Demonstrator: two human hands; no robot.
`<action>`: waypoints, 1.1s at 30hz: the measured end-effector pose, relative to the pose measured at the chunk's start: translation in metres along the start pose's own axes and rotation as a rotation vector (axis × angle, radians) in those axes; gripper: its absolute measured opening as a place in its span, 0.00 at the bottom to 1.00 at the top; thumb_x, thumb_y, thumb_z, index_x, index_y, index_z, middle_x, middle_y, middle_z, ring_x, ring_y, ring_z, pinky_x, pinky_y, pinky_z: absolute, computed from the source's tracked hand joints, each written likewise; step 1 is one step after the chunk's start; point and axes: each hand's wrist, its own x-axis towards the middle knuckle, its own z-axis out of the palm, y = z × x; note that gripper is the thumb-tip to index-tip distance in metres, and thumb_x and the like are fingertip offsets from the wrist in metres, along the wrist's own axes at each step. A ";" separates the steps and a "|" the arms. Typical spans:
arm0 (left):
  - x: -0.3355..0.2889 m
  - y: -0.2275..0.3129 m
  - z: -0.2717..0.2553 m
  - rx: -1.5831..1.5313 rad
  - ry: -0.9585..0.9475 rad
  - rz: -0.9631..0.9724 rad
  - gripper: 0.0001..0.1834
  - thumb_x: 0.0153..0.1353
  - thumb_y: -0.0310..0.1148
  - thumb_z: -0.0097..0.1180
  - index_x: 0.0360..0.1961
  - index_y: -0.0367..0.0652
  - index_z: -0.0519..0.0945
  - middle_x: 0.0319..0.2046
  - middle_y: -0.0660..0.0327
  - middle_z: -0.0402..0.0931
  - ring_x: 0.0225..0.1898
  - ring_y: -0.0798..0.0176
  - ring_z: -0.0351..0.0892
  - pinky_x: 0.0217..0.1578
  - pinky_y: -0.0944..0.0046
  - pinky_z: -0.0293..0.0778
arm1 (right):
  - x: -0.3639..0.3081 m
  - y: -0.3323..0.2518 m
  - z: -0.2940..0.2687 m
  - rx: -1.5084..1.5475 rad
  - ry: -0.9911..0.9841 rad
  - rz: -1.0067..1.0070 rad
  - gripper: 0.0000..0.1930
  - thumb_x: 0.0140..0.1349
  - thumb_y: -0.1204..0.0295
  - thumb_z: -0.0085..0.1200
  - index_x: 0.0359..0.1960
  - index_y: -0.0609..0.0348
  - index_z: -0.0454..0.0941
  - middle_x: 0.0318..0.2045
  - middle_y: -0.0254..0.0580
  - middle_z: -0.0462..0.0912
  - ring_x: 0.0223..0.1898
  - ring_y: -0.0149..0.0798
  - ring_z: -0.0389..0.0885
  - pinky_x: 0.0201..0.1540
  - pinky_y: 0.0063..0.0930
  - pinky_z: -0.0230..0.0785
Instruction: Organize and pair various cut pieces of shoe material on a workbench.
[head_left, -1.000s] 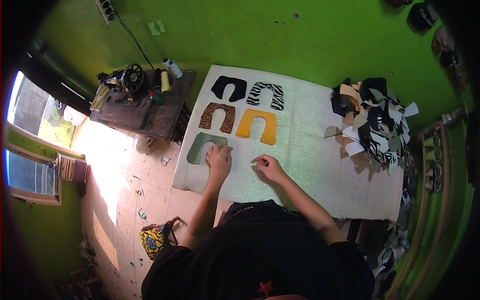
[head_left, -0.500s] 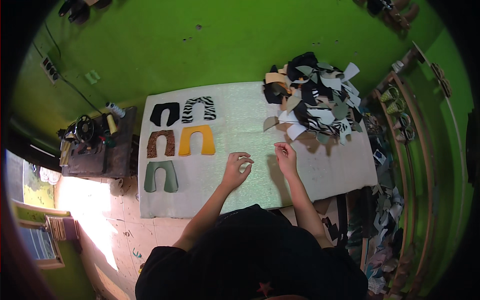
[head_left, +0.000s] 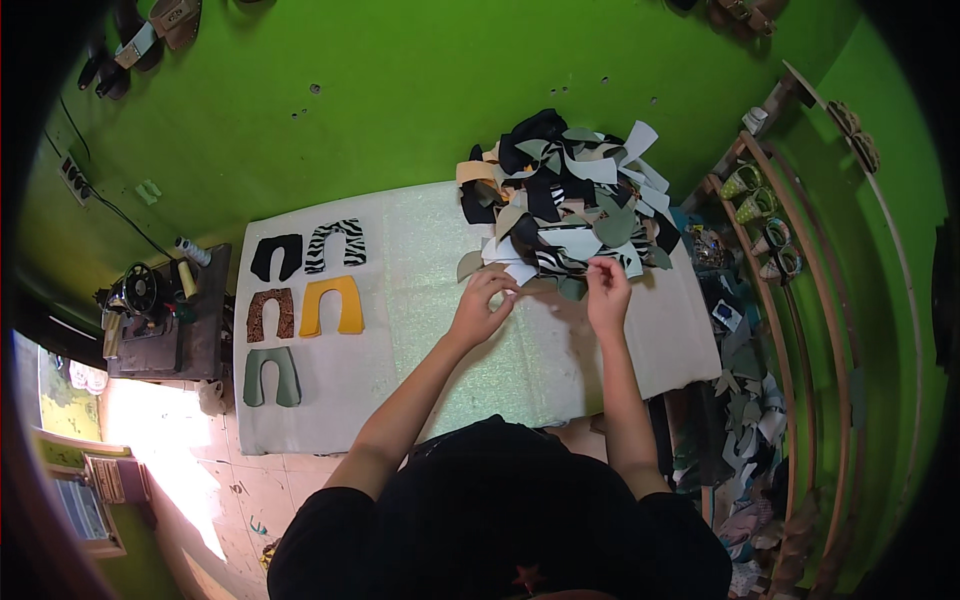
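Note:
A large heap of cut material scraps (head_left: 570,205) lies at the far right of the table, in black, white, grey-green, tan, yellow and zebra print. My left hand (head_left: 484,302) is at the heap's near left edge, fingers loosely curled and apart, beside a white scrap (head_left: 520,272). My right hand (head_left: 608,298) reaches the near right edge, fingers bent and apart by a zebra-print scrap (head_left: 562,262); whether its fingertips touch it is unclear. Arch-shaped pieces lie at the left: black (head_left: 290,258), zebra-print (head_left: 347,245), brown patterned (head_left: 284,317), yellow (head_left: 350,305), grey-green (head_left: 287,377).
All this lies on a pale covered table (head_left: 340,400) against a green wall. Left of it stands a sewing machine (head_left: 140,290) on a dark stand with thread cones. A wooden rack (head_left: 790,330) holding shoes stands at the right, with more scraps (head_left: 745,400) piled below.
Both hands have moved forward from over the bare middle of the table to the near edge of the scrap heap. The view has shifted right. The arch-shaped pieces lie as before.

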 end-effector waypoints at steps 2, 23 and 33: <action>0.009 0.005 0.010 0.003 -0.007 0.024 0.07 0.49 0.28 0.53 0.31 0.41 0.77 0.36 0.60 0.73 0.44 0.55 0.67 0.46 0.60 0.62 | 0.027 0.002 -0.012 -0.131 0.053 -0.049 0.05 0.52 0.78 0.50 0.32 0.62 0.74 0.24 0.29 0.70 0.24 0.22 0.61 0.27 0.14 0.57; 0.042 0.024 0.037 0.217 -0.035 0.120 0.15 0.45 0.28 0.53 0.39 0.46 0.74 0.49 0.55 0.65 0.56 0.48 0.58 0.53 0.52 0.57 | 0.114 0.056 -0.046 -0.544 0.064 0.190 0.14 0.44 0.72 0.60 0.32 0.66 0.76 0.21 0.35 0.76 0.24 0.28 0.72 0.30 0.22 0.65; 0.066 0.052 0.029 0.106 0.157 0.105 0.12 0.49 0.30 0.55 0.37 0.42 0.75 0.41 0.56 0.68 0.42 0.56 0.66 0.43 0.61 0.63 | 0.075 -0.036 -0.019 -0.050 -0.096 0.009 0.08 0.44 0.78 0.61 0.26 0.64 0.76 0.22 0.33 0.77 0.24 0.23 0.72 0.29 0.16 0.65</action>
